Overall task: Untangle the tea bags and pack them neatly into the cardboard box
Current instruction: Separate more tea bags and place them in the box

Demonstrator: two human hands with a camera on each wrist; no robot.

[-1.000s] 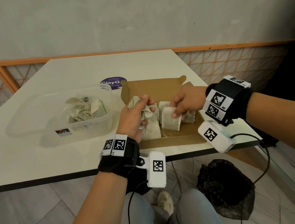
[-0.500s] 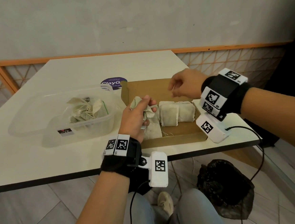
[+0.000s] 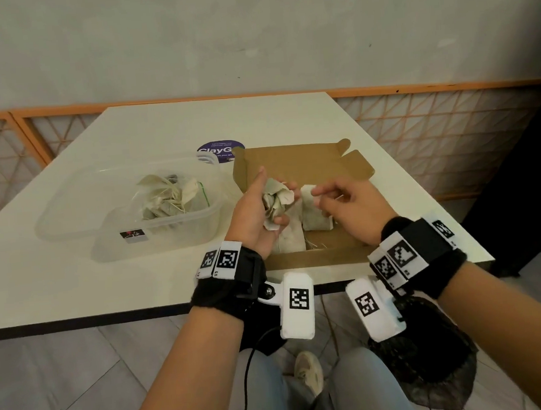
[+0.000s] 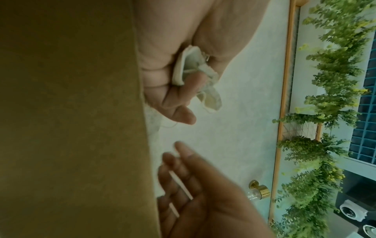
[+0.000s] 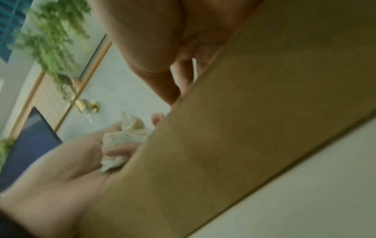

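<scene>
My left hand [image 3: 269, 192] grips a crumpled clump of tea bags [image 3: 277, 204] over the left part of the open cardboard box [image 3: 292, 164]. My right hand [image 3: 323, 195] hovers just right of the clump with loosely bent fingers and holds nothing. Below the hands, packed tea bags [image 3: 315, 217] stand side by side in the box. In the left wrist view the clump [image 4: 193, 70] sits between thumb and fingers, with strings trailing, and the right hand's fingers [image 4: 183, 161] reach up towards it. In the blurred right wrist view, the box wall [image 5: 244, 128] hides most of the clump [image 5: 126, 128].
A clear plastic container [image 3: 70, 227] on the left of the white table [image 3: 42, 287] holds a tangled heap of tea bags [image 3: 168, 196]. A purple sticker [image 3: 216, 149] lies behind the box. A black bag [image 3: 431, 370] sits on the floor under the table's near edge.
My right hand let go of a tea bag set upright in the box, lifted away to the back, then came back beside the clump. The left hand kept its hold.
</scene>
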